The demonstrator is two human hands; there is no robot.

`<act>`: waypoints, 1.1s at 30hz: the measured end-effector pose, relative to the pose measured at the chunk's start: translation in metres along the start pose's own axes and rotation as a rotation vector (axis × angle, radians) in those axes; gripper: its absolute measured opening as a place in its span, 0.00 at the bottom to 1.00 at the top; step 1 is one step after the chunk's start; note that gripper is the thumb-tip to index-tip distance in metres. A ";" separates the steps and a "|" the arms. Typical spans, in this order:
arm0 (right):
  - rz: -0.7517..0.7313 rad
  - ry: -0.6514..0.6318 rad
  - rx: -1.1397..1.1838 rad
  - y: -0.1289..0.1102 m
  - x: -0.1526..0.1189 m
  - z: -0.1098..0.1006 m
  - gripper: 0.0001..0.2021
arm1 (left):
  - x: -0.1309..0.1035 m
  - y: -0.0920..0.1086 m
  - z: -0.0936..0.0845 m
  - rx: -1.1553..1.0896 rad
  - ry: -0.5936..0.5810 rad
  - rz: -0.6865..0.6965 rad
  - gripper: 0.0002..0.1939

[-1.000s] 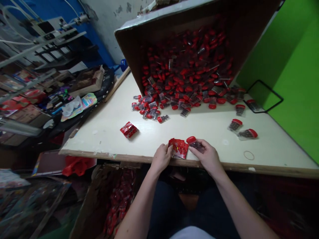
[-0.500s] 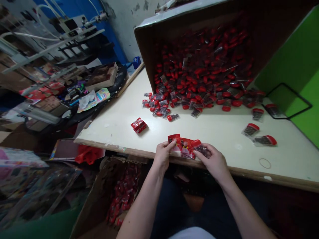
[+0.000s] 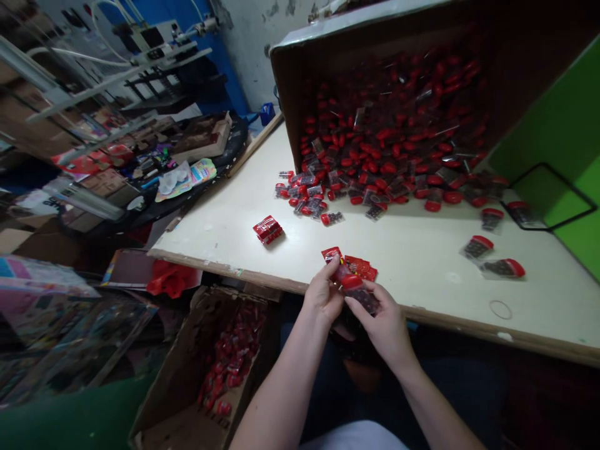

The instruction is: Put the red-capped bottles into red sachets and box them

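Below the worktop, at left: open cardboard box, red packets inside. On the worktop, a small red bundle lies near the front edge. Left hand: fingers pinching a red printed sachet. More red printed sachets lie overlapped on the worktop just beyond the hands. Right hand: fingers grasping a clear, red-topped packet with dark contents, its red end toward the left hand. Behind, a large carton lies open toward the person, similar packets spilling out. Farther right: two loose packets, a thin band, a black wire frame.
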State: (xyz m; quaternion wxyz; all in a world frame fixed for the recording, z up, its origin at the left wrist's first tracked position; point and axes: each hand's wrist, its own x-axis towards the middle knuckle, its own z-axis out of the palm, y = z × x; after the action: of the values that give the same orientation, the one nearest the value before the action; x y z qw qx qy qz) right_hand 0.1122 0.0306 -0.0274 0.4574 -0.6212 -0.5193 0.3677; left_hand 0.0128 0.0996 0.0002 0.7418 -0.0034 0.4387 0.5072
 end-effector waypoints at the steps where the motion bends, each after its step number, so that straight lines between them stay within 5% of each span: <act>1: 0.003 0.033 -0.002 0.000 0.000 0.001 0.17 | -0.003 -0.001 0.002 -0.017 0.000 -0.013 0.13; 10: -0.002 0.180 -0.063 0.002 0.001 -0.005 0.16 | -0.015 -0.004 0.004 -0.030 -0.011 -0.047 0.10; 25: -0.030 0.074 -0.046 0.009 0.007 -0.007 0.16 | -0.012 -0.022 -0.010 0.202 -0.136 0.142 0.16; 33: 0.138 -0.058 0.215 0.008 0.007 -0.010 0.19 | -0.014 -0.018 -0.020 0.428 -0.218 0.191 0.16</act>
State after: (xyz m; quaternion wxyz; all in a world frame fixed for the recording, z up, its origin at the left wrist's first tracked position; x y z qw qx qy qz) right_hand 0.1258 0.0352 -0.0320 0.4797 -0.5919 -0.4462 0.4696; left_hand 0.0117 0.0717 -0.0113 0.7174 0.2498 0.4519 0.4677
